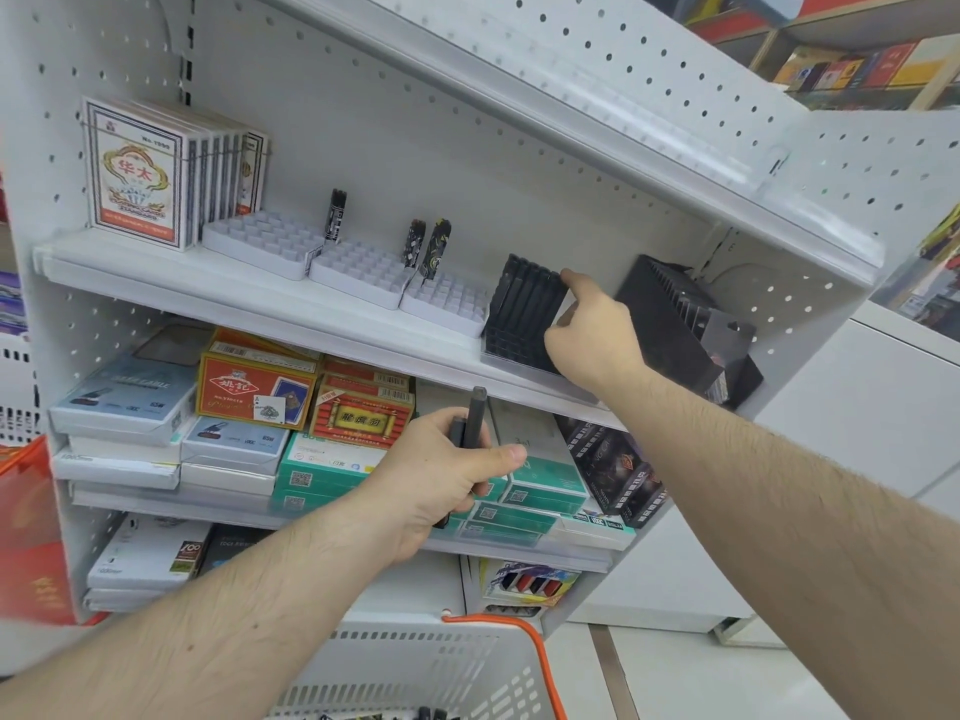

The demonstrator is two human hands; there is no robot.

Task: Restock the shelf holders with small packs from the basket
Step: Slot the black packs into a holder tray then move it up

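My left hand [441,475] grips a few slim dark packs [470,418] upright, in front of the middle shelf. My right hand [592,335] reaches up to the top shelf and pinches the right side of a black slotted holder [522,309] filled with dark packs. A second black holder [675,324] stands tilted to the right of that hand. Three white slotted holders [358,270] sit further left on the same shelf, with three patterned lighters [434,246] standing in them. The white basket [415,662] with an orange handle is at the bottom.
Stacked card decks [140,174] stand at the top shelf's left end. Boxes of cards and green cartons [322,459] fill the middle shelf. A red bag [26,522] hangs at the left. White cabinets [857,433] lie to the right.
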